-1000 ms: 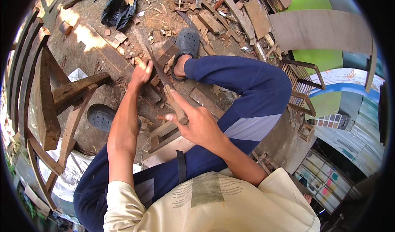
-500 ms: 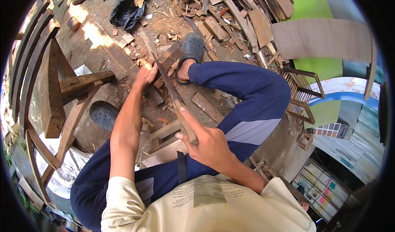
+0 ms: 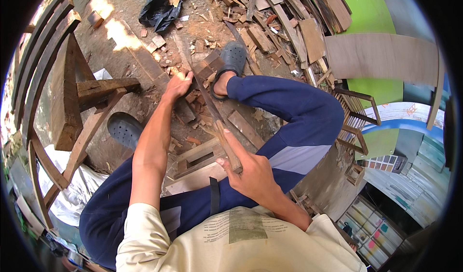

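My right hand is closed around the straight wooden handle of what looks like a handsaw, index finger stretched along it. The long, narrow brown blade points away from me, passing just right of my left hand. My left hand is closed on a dark piece of wood on the ground; its fingers are partly hidden. Beyond my left hand, my right foot in a grey clog rests beside a brown wood block. Where the blade meets the wood is hard to make out.
Wood offcuts and long boards lie heaped at the far right. A timber frame stands to the left, near a white sheet. A black plastic bag lies ahead. Slatted wooden chairs stand right of my knee.
The view has shifted slightly, so the scene sits a little further right. Both hands keep the same hold, and the blade lies at nearly the same angle.
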A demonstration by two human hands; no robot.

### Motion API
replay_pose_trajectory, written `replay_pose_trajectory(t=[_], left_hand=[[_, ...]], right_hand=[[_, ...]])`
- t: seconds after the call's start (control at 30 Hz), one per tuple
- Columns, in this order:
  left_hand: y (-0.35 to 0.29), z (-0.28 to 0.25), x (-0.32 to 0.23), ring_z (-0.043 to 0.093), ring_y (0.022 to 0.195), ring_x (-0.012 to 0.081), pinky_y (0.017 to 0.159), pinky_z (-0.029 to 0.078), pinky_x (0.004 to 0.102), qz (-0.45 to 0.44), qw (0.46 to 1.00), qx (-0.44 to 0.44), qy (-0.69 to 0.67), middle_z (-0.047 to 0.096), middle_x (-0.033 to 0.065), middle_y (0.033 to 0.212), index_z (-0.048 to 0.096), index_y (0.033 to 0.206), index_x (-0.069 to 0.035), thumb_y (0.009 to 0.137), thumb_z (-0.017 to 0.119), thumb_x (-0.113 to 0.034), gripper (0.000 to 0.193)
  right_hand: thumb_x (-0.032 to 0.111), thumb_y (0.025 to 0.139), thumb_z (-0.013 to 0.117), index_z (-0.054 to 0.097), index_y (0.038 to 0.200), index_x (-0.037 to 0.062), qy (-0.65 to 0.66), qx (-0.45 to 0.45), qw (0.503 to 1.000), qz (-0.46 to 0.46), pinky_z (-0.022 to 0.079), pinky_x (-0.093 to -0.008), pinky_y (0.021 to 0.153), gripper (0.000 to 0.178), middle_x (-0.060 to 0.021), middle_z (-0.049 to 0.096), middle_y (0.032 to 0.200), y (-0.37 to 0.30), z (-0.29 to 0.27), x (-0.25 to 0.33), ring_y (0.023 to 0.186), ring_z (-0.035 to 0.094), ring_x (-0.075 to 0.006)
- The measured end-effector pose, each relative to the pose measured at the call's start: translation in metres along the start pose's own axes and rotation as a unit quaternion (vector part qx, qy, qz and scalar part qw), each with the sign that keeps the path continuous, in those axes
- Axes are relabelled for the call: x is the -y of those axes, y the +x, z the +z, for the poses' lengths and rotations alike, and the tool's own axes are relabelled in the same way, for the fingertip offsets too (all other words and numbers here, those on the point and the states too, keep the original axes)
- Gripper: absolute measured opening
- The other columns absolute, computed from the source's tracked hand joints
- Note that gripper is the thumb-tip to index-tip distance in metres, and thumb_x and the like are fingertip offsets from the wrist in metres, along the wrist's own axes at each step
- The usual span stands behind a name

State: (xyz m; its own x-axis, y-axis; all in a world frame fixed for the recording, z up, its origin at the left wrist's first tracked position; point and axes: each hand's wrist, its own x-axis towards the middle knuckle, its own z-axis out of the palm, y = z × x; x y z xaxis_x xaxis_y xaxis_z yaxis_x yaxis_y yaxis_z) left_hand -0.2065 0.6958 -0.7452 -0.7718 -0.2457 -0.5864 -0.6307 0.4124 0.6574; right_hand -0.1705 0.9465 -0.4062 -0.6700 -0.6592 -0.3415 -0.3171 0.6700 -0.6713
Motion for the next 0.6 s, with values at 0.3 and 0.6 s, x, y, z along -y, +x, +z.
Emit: replay_pose_trajectory(t=[0.3, 0.6], left_hand=[[-0.029, -0.016, -0.047, 0.065, 0.121, 0.0451, 0.108, 0.047, 0.0512, -0.011, 0.998, -0.007, 0.054, 0.069, 0.0289, 0.128, 0.064, 0.136, -0.001, 0.093, 0.04, -0.084, 0.096], [-0.021, -0.001, -0.021, 0.061, 0.125, 0.0465, 0.107, 0.046, 0.0528, -0.007, 1.0, -0.028, -0.007, 0.065, 0.029, 0.135, 0.064, 0.137, -0.006, 0.104, 0.036, -0.061, 0.069]], right_hand=[[0.015, 0.098, 0.073, 0.049, 0.15, -0.0063, 0.042, -0.107, 0.993, -0.016, 0.06, -0.0387, 0.077, 0.062, -0.0293, 0.069, 0.127, -0.006, -0.014, -0.023, 0.096, 0.078, -0.0352], [0.018, 0.096, 0.075, 0.051, 0.151, -0.0017, 0.034, -0.058, 0.997, -0.026, 0.057, -0.0363, 0.064, 0.064, -0.027, 0.075, 0.109, -0.021, 0.002, -0.019, 0.074, 0.076, -0.0325]])
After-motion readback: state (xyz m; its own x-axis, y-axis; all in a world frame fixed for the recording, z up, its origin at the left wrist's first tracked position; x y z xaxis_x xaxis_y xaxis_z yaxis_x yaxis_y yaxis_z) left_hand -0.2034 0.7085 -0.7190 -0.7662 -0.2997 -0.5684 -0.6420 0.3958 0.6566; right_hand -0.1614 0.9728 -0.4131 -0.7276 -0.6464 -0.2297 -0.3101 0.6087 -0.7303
